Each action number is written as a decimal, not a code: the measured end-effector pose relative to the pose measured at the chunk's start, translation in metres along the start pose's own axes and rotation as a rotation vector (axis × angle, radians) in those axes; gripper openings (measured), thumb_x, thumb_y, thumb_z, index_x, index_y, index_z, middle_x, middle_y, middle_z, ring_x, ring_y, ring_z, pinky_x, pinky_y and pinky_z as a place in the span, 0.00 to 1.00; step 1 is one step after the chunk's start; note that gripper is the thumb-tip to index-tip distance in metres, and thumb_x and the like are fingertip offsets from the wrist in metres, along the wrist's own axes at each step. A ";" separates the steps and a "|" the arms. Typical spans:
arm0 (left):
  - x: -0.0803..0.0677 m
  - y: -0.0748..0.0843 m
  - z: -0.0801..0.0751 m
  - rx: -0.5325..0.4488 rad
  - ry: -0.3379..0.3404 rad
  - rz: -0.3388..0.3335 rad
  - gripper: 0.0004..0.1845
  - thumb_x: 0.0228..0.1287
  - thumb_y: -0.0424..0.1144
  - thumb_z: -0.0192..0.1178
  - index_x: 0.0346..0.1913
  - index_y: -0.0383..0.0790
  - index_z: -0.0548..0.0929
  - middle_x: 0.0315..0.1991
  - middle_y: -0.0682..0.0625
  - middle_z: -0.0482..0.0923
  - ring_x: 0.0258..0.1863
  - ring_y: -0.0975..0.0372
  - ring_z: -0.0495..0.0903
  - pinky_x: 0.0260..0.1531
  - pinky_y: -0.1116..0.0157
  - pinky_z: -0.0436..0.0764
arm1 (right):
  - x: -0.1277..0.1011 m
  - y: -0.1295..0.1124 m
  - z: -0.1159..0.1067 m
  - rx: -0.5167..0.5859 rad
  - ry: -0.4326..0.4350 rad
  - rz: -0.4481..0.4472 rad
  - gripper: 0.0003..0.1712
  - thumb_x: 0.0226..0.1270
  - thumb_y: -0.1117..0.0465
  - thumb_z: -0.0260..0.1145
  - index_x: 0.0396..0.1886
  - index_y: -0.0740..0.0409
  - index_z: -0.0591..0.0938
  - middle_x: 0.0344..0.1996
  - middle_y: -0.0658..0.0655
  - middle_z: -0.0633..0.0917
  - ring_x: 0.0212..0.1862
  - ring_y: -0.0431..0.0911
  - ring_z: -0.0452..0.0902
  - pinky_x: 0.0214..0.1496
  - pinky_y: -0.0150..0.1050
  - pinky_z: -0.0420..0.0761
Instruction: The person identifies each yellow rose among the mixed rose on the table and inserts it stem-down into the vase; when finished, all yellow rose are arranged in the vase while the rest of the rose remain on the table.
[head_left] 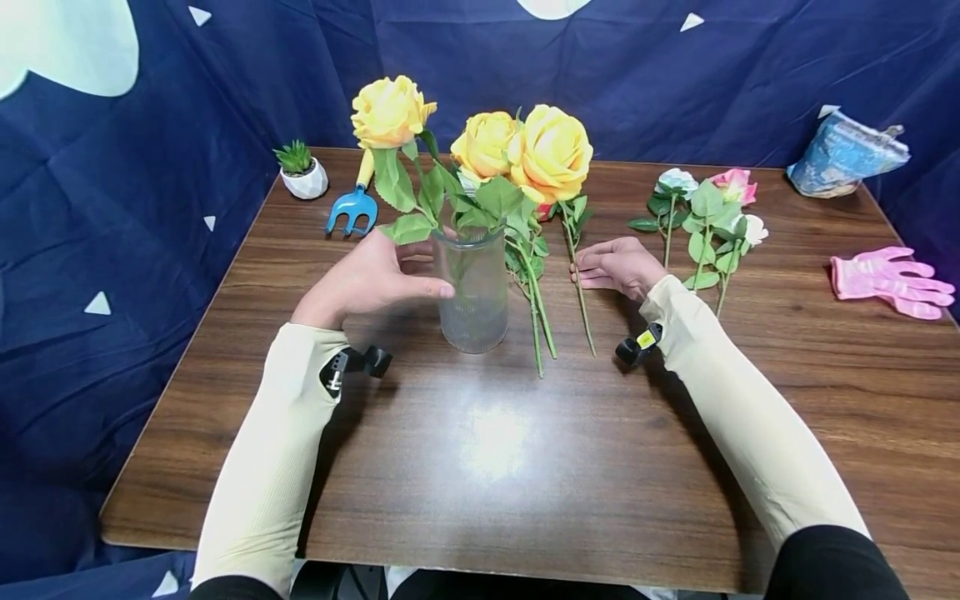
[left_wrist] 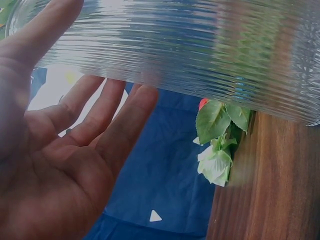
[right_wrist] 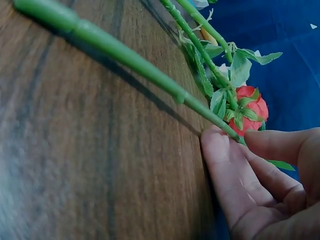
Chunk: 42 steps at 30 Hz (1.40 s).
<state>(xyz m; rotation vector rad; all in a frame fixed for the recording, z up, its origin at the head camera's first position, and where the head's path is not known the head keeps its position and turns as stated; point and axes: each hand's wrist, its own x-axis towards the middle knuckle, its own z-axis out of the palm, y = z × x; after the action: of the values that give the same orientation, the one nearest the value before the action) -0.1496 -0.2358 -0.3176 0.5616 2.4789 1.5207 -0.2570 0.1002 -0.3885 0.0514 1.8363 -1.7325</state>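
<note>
A clear ribbed glass vase [head_left: 472, 304] stands upright mid-table with yellow roses [head_left: 551, 154] above its rim. My left hand [head_left: 375, 279] holds its left side, thumb in front and fingers behind; the left wrist view shows the fingertips at the ribbed wall [left_wrist: 175, 55]. Right of the vase, my right hand [head_left: 618, 262] pinches a thin green flower stem [head_left: 582, 308] between thumb and fingers, low over the wood. The blossom on that stem is hidden. Beside it are other green stems [head_left: 542, 312] and a red rose [right_wrist: 259, 107].
White, pink and pale blue roses [head_left: 705, 217] lie farther right. A pink glove [head_left: 888, 282] and a blue bag [head_left: 843, 158] are at the right side. Back left are a small potted succulent [head_left: 303, 177] and a blue hand fork [head_left: 352, 208]. Blue cloth [head_left: 637, 75] hangs behind the table.
</note>
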 end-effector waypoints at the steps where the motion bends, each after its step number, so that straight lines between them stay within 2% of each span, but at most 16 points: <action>1: 0.000 0.000 0.000 0.000 -0.001 -0.002 0.33 0.59 0.27 0.74 0.68 0.32 0.74 0.68 0.43 0.74 0.70 0.52 0.73 0.73 0.54 0.72 | 0.001 0.001 0.000 -0.001 0.002 0.000 0.19 0.77 0.75 0.54 0.63 0.80 0.71 0.26 0.51 0.87 0.31 0.38 0.86 0.39 0.29 0.88; 11: -0.002 -0.003 0.002 0.017 -0.001 -0.035 0.34 0.59 0.31 0.75 0.68 0.35 0.75 0.68 0.45 0.75 0.69 0.52 0.75 0.71 0.53 0.73 | 0.001 0.005 0.002 -0.025 0.023 -0.023 0.22 0.77 0.75 0.55 0.67 0.81 0.68 0.26 0.47 0.87 0.30 0.36 0.85 0.37 0.28 0.88; 19: -0.002 -0.001 0.001 0.001 0.005 -0.031 0.33 0.60 0.30 0.74 0.68 0.34 0.75 0.68 0.44 0.75 0.70 0.51 0.74 0.72 0.53 0.73 | -0.001 0.006 0.005 0.010 0.038 -0.045 0.24 0.77 0.75 0.54 0.69 0.81 0.66 0.26 0.47 0.87 0.30 0.36 0.85 0.37 0.27 0.88; 25: 0.000 -0.001 0.000 0.021 0.001 -0.034 0.35 0.59 0.31 0.75 0.70 0.36 0.74 0.70 0.45 0.74 0.70 0.51 0.73 0.72 0.53 0.73 | -0.005 0.005 0.004 0.092 0.038 -0.065 0.20 0.77 0.76 0.54 0.65 0.79 0.69 0.27 0.49 0.87 0.30 0.38 0.86 0.37 0.28 0.88; 30: 0.000 0.000 -0.001 0.024 0.000 -0.035 0.35 0.59 0.31 0.75 0.70 0.36 0.73 0.70 0.46 0.73 0.70 0.52 0.73 0.72 0.53 0.73 | -0.008 0.004 0.003 0.163 0.029 -0.080 0.11 0.77 0.76 0.54 0.54 0.72 0.75 0.27 0.50 0.88 0.31 0.40 0.87 0.37 0.29 0.88; 33: 0.000 0.000 0.000 0.005 0.003 -0.025 0.35 0.59 0.29 0.75 0.69 0.34 0.73 0.70 0.45 0.73 0.70 0.52 0.73 0.72 0.54 0.73 | -0.009 0.003 0.002 0.189 0.028 -0.089 0.08 0.77 0.75 0.55 0.50 0.69 0.77 0.28 0.51 0.89 0.31 0.40 0.87 0.36 0.30 0.89; 37: 0.000 0.000 0.001 -0.020 0.009 0.000 0.35 0.58 0.26 0.74 0.68 0.32 0.73 0.69 0.43 0.73 0.70 0.52 0.73 0.72 0.54 0.73 | -0.011 0.001 0.002 0.197 0.040 -0.095 0.08 0.77 0.74 0.57 0.51 0.67 0.77 0.29 0.51 0.89 0.31 0.40 0.87 0.35 0.31 0.89; 42: 0.000 -0.002 0.001 -0.012 0.008 -0.013 0.35 0.58 0.28 0.74 0.69 0.34 0.73 0.69 0.44 0.74 0.69 0.52 0.74 0.71 0.55 0.75 | -0.014 -0.001 0.000 0.173 0.057 -0.086 0.11 0.77 0.72 0.58 0.56 0.68 0.75 0.30 0.49 0.89 0.32 0.39 0.87 0.34 0.31 0.88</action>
<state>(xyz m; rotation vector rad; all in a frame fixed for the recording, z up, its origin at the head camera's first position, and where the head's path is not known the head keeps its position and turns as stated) -0.1495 -0.2356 -0.3196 0.5375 2.4732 1.5348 -0.2465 0.1055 -0.3816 0.0932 1.7474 -1.9651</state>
